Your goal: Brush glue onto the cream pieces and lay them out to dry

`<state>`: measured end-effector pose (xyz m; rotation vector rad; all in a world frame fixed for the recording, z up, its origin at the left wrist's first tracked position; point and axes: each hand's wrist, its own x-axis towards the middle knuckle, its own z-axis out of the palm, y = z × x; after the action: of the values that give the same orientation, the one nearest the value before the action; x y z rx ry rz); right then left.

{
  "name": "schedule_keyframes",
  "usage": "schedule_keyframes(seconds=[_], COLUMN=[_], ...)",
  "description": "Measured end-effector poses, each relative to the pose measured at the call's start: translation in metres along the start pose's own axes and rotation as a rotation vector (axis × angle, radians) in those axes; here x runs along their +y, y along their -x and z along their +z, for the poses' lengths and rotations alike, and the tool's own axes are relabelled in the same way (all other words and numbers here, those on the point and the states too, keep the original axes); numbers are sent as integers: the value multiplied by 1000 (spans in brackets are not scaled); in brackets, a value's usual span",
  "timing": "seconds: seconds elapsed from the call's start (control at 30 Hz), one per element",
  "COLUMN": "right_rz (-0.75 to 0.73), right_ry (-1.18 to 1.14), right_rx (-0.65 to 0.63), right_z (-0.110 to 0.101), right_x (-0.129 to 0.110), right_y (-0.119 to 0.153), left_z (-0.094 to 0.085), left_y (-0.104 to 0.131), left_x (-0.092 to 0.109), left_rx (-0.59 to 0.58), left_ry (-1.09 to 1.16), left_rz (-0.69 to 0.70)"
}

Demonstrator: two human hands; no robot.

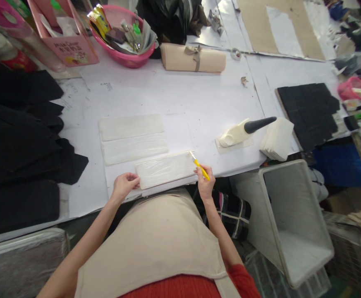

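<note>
A pale rectangular strip (pixel 164 169) lies near the front edge of the white-covered table. My left hand (pixel 126 185) pinches the strip's left end. In my right hand (pixel 205 178) is a small yellow-handled brush (pixel 204 173), its pale tip at the strip's upper right corner. Just behind, two more pale strips (pixel 133 138) lie side by side. To the right, a cream bottle with a long black nozzle (pixel 234 133) lies on a small translucent sheet. A stack of white pieces (pixel 277 138) stands beyond the nozzle.
Black pieces (pixel 19 128) are piled at the left. Along the back are a pink box (pixel 71 49), a pink basket of tools (pixel 133 61) and a tied beige roll (pixel 209 61). A black slab (pixel 307 111) lies right. A white bin (pixel 304 244) stands below the table's right edge.
</note>
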<state>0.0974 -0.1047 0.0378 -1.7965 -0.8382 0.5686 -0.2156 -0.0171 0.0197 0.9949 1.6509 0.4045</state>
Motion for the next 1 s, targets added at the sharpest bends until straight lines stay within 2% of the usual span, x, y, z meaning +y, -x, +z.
schedule_keyframes(seconds=[0.07, 0.17, 0.23, 0.3, 0.4, 0.43, 0.57, 0.6, 0.63, 0.7, 0.8, 0.87, 0.93, 1.0], right_rz=[-3, 6, -12, -36, -55, -53, -44, -55, -69, -78, -58, -57, -44, -7], right_ry=[1, 97, 158, 169, 167, 181, 284, 291, 277, 190, 44, 24, 62, 127], right_rx=[-32, 128, 176, 101, -85, -91, 152, 164, 134, -3, -253, -373, -369, -224], right_z=[7, 3, -8, -17, -25, -26, -31, -32, -30, -22, 1, 15, 17, 5], right_x=[1, 4, 4, 3, 3, 4, 4, 1, -3, -15, -32, -35, -30, -21], right_y=[-2, -8, -7, 3, 22, 27, 32, 32, 33, 41, 59, 69, 72, 68], left_z=[0, 0, 0, -1, -1, -1, -2, -2, -2, -3, -4, -5, -5, -5], left_y=[0, 1, 2, 3, 4, 4, 5, 5, 5, 6, 5, 4, 3, 3], left_x=[0, 0, 1, 2, 4, 4, 4, 5, 5, 6, 6, 5, 3, 0], left_rx=[-1, -10, -9, -8, -14, -15, -28, -28, -27, -24, -32, -33, -31, -27], left_ry=[8, 17, 24, 28, 37, 43, 62, 61, 59, 49, 39, 35, 27, 0], left_rz=[1, 6, 9, 11, 13, 14, 23, 31, 39, 51, 54, 61, 74, 94])
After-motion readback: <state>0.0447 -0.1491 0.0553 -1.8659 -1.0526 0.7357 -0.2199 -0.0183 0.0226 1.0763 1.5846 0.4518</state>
